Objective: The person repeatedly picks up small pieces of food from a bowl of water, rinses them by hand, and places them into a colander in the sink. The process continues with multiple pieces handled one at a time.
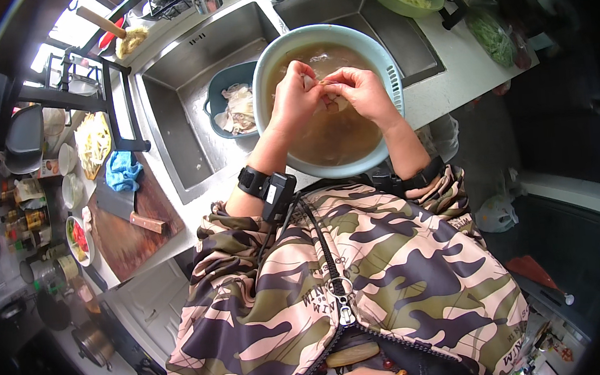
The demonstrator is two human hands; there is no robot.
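Above a large light-blue plastic basin (396, 121) of cloudy brown water, my left hand (298, 95) and my right hand (358, 90) meet fingertip to fingertip. Both pinch a pale, soft, pinkish piece of food (331, 102), whose kind I cannot tell; the fingers partly hide it. A smaller blue-grey basin (214, 121) stands in the left sink bowl, left of the large one. It holds a heap of pale, wet, whitish pieces (237, 109) that look similar.
The steel double sink (167, 140) lies under the basins. At the left, a cleaver (121, 201) and a blue cloth (123, 170) rest on a wooden cutting board (151, 247). A green colander (405, 10) of pale shreds stands at the back right. A wooden-handled brush (130, 39) is at the back left.
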